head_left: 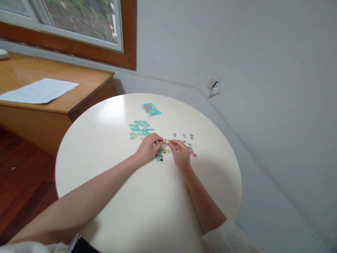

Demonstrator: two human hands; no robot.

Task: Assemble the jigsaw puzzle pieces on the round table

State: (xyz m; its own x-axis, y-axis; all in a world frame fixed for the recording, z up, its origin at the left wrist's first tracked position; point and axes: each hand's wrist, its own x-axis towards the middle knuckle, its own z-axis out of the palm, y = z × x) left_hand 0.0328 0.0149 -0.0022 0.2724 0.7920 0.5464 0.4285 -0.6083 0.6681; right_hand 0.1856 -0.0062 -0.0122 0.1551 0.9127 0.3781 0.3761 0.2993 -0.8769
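Yellow puzzle piece (166,141) between both hands (147,148) — fingertips pinched tight — white table edge (59,158) well apart.

Loose white sleeves (228,238); forearms (104,188), hands (147,149) bare.

Joined puzzle section (159,156): partly hidden behind my left hand (147,149). Loose pieces (194,154): some partly covered by my right hand (181,156). Held piece (166,141): print too small to make out. Paper sheet (42,91): cut off, left edge.
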